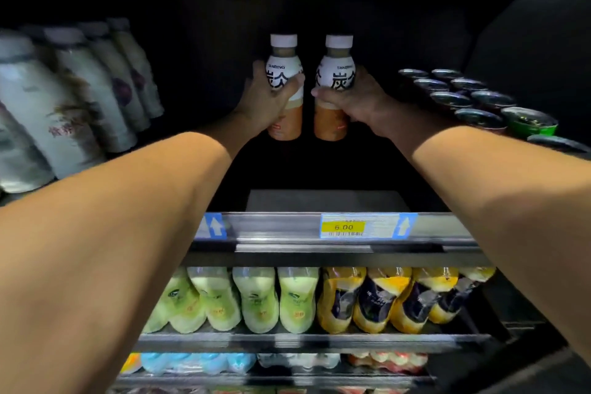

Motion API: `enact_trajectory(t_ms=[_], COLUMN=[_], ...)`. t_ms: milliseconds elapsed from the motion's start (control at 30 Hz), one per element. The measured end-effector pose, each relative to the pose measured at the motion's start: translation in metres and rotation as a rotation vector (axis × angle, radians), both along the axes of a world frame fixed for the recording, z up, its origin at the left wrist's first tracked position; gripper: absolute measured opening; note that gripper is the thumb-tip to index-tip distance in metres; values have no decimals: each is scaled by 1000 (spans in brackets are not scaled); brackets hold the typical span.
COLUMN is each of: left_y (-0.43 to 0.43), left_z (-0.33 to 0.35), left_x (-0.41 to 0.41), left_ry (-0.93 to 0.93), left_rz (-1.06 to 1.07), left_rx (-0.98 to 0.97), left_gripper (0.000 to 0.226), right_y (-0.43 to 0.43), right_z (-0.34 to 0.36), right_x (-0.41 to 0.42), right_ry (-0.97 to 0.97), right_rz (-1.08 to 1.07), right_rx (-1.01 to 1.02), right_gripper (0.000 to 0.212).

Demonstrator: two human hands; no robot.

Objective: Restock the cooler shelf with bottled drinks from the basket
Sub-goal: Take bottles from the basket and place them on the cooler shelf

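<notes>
Both my arms reach deep into the dark cooler shelf (319, 200). My left hand (267, 102) grips a white-capped bottle with a white and orange label (283, 65), upright. Beside it, my right hand (355, 99) grips a second, matching bottle (337, 65), also upright. The two bottles stand side by side near the back of the shelf, a narrow gap between them. Whether their bases rest on the shelf I cannot tell. The basket is out of view.
Pale bottles (73, 99) line the shelf's left side and dark cans (473, 99) its right. A price tag reading 6.00 (343, 227) sits on the shelf's front rail (281, 227). Green (256, 297) and yellow bottles (377, 297) fill the shelf below.
</notes>
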State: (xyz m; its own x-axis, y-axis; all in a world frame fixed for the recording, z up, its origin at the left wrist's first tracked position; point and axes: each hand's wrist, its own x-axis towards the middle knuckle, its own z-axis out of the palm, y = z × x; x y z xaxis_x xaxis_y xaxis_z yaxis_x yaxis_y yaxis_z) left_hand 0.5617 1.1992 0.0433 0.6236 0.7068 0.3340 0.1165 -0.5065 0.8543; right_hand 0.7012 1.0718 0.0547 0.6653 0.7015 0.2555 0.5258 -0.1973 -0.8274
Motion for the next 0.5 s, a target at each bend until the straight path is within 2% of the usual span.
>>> enact_trajectory(t_ms=[133, 267, 300, 433, 500], left_y=[10, 24, 32, 41, 30], left_z=[-1, -2, -5, -6, -1], left_x=[7, 12, 15, 24, 23], left_ry=[-29, -82, -79, -46, -32], left_rz=[9, 39, 53, 56, 67], left_rx=[-29, -90, -96, -98, -84], left_gripper=[73, 109, 113, 102, 84], right_y=[9, 19, 23, 34, 37], right_z=[-2, -8, -10, -15, -16], right_x=[6, 12, 13, 14, 15], right_ry=[41, 26, 6, -55, -65], right_rz=[-56, -111, -121, -178, -189], right_rx=[34, -8, -7, -8, -1], right_gripper=[97, 85, 82, 74, 74])
